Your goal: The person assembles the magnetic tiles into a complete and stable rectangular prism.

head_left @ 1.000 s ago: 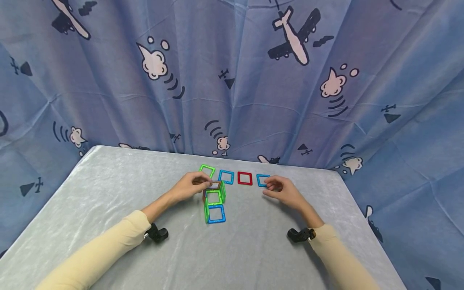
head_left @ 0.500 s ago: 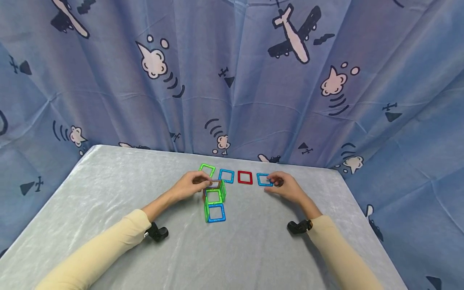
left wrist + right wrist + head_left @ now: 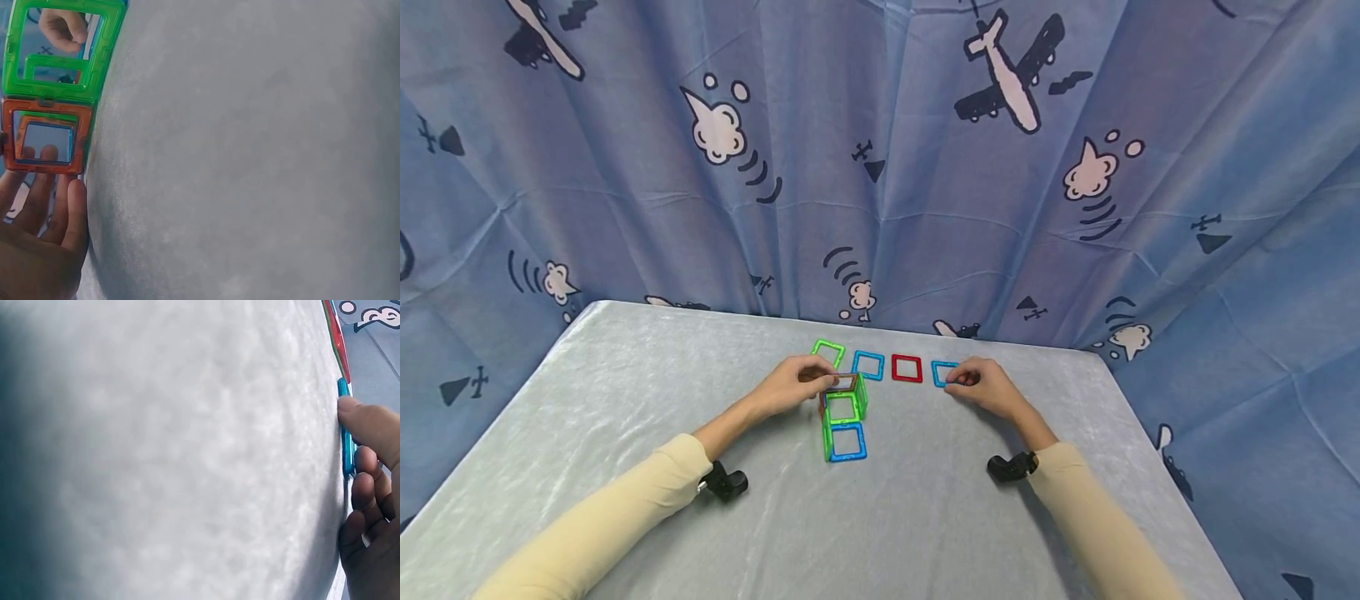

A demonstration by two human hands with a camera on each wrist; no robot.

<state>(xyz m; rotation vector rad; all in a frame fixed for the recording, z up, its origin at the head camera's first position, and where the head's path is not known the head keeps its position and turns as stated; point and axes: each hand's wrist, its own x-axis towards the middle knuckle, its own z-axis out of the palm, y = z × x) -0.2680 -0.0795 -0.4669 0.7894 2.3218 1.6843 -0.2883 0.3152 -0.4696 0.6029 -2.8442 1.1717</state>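
My left hand (image 3: 796, 384) grips the back left corner of a small build of hollow square magnetic tiles. An orange tile (image 3: 44, 167) stands right at its fingers in the left wrist view, with a green tile (image 3: 50, 94) beside it. Other green tiles stand upright in the build, one of them on the right side (image 3: 862, 400), and a blue tile (image 3: 848, 457) lies flat at the front. My right hand (image 3: 992, 388) pinches the right edge of another blue tile (image 3: 347, 453), which lies low by the cloth. Its thumb presses the near face; the fingers curl at the edge.
In a row along the back lie a green tile (image 3: 830, 343), a blue tile (image 3: 870, 377) and a red tile (image 3: 907, 381). A pale cloth covers the table (image 3: 700, 358). Behind it hangs a blue curtain (image 3: 880, 167) with printed planes.
The right hand's thumb and fingers have come together on the right edge of the far blue tile. My left hand and the tile build have stayed in place.
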